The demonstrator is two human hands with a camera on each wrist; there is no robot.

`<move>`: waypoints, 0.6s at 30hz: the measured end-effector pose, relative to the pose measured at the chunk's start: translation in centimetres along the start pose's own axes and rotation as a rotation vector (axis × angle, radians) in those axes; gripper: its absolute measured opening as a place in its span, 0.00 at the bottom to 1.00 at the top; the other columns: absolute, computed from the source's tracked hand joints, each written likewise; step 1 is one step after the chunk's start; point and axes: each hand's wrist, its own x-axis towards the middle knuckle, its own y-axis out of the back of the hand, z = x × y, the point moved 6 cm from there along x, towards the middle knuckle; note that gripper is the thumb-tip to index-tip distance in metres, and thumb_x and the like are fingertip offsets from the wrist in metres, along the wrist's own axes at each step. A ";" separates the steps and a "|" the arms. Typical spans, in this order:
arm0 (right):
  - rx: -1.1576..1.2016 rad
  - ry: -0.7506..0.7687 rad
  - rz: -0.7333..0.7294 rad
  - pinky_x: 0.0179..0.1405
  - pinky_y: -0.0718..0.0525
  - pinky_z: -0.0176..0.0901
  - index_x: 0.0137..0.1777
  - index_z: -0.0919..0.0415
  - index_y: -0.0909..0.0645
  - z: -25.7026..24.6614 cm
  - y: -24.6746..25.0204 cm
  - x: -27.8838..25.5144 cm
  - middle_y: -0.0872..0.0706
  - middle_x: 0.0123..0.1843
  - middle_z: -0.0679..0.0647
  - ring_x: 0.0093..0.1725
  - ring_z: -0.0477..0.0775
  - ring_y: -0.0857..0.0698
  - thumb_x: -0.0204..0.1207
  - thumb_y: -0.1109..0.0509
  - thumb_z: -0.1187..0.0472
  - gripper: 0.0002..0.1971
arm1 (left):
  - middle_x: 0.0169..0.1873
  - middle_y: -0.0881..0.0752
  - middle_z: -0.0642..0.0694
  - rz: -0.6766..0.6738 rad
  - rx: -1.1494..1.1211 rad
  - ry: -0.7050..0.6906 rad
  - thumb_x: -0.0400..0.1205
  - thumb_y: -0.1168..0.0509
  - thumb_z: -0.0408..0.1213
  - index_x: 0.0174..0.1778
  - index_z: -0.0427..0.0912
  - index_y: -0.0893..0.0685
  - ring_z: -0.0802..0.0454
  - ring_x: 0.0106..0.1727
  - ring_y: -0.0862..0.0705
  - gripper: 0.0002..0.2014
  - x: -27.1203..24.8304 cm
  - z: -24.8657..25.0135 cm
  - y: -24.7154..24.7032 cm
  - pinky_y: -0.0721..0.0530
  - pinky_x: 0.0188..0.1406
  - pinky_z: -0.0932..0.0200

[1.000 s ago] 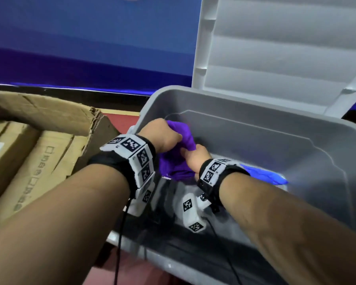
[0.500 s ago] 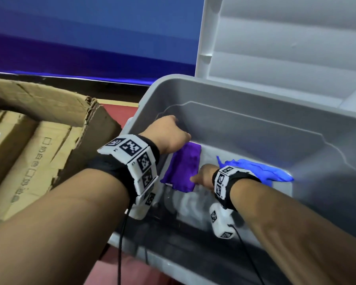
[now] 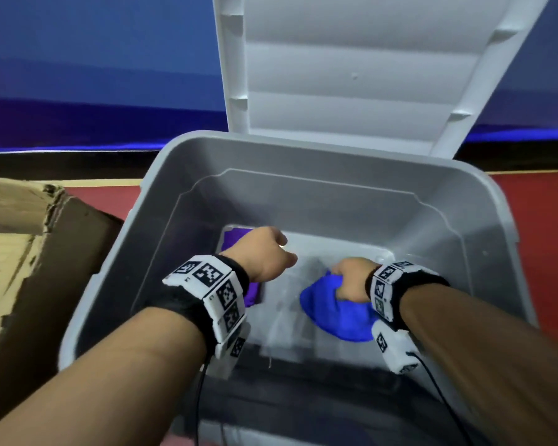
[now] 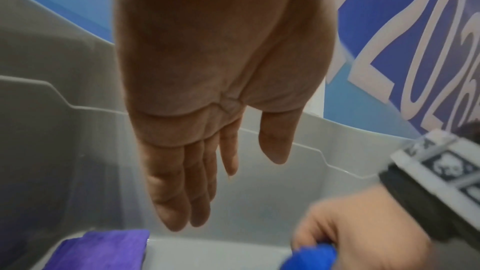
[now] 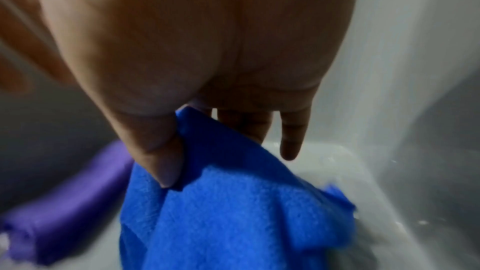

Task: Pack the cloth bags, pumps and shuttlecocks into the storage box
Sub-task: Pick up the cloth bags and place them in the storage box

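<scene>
Cloth-bag step is under way inside the storage box (image 3: 174, 175), lid up behind. The blue cloth bag (image 3: 335, 317) is pinched by the right hand (image 3: 351, 281): thumb (image 5: 166, 161) is pressed onto a fold w/ fingers curled behind it, and the rest of the cloth is bunched below the fingertips on the box floor. The left hand (image 3: 261, 252) is held slack, fingers (image 4: 176, 192) straight, nothing gripped. The purple cloth bag (image 4: 103, 249) is seen folded, just below & apart from those fingertips, by the left wall. No pumps or shuttlecocks are in view. Next, prob.: blue bag to be flattened or folded beside the purple one, w/ the left hand brought across to pin a corner; limp cloth, so slipping is likely.
</scene>
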 end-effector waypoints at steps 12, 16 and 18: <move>0.352 0.197 0.484 0.53 0.20 0.43 0.58 0.49 0.20 -5.1 16.3 -15.3 0.14 0.51 0.48 0.50 0.51 0.18 0.77 0.35 0.62 0.12 | 0.34 0.17 0.43 0.187 -0.794 -0.290 0.70 0.28 0.24 0.51 0.39 0.15 0.50 0.37 0.21 0.15 -5.8 3.7 3.9 0.19 0.45 0.54; 0.255 0.072 0.639 0.51 0.21 0.42 0.55 0.46 0.20 -3.5 17.1 -18.4 0.13 0.52 0.48 0.54 0.54 0.16 0.78 0.33 0.54 0.07 | 0.30 0.18 0.46 0.266 -0.798 -0.345 0.68 0.29 0.30 0.36 0.41 0.21 0.52 0.34 0.23 0.07 -7.9 4.5 5.4 0.23 0.40 0.55; 0.248 0.044 0.642 0.50 0.25 0.41 0.47 0.46 0.20 -2.9 16.1 -18.7 0.14 0.48 0.49 0.53 0.54 0.18 0.77 0.31 0.50 0.03 | 0.30 0.18 0.47 0.270 -0.800 -0.355 0.72 0.30 0.25 0.37 0.40 0.22 0.53 0.33 0.23 0.08 -8.5 4.4 5.5 0.23 0.37 0.58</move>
